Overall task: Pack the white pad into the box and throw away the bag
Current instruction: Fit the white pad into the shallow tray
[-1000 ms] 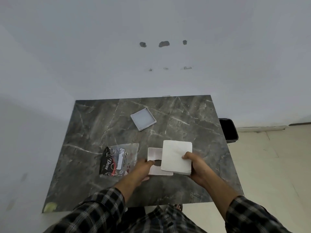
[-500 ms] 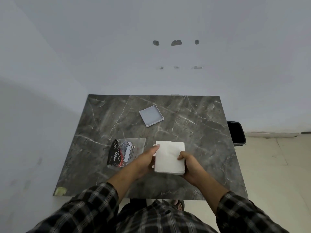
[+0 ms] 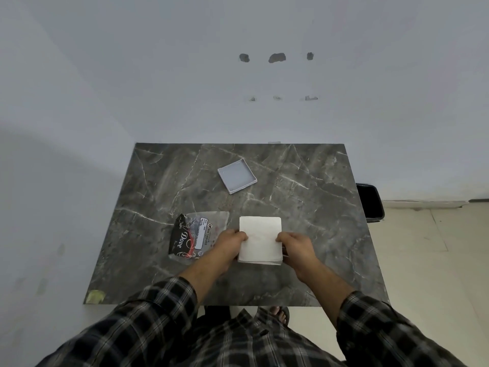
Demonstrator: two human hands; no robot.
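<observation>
The white pad [image 3: 260, 238] lies flat near the table's front middle, covering the white box under it; only a thin white edge shows at its lower right. My left hand [image 3: 227, 246] pinches the pad's left edge and my right hand [image 3: 295, 246] pinches its right edge. The emptied bag [image 3: 194, 235], clear plastic with a black "Dove" print, lies flat on the table just left of my left hand.
A shallow white square lid or tray [image 3: 237, 176] sits tilted at the table's back middle. The dark marble table [image 3: 304, 207] stands against a white wall. A black bin [image 3: 370, 202] stands on the floor past the right edge.
The pad has shifted left from beside the box to directly over it, hiding the box. My left hand went from the box's side to the pad's left edge.
</observation>
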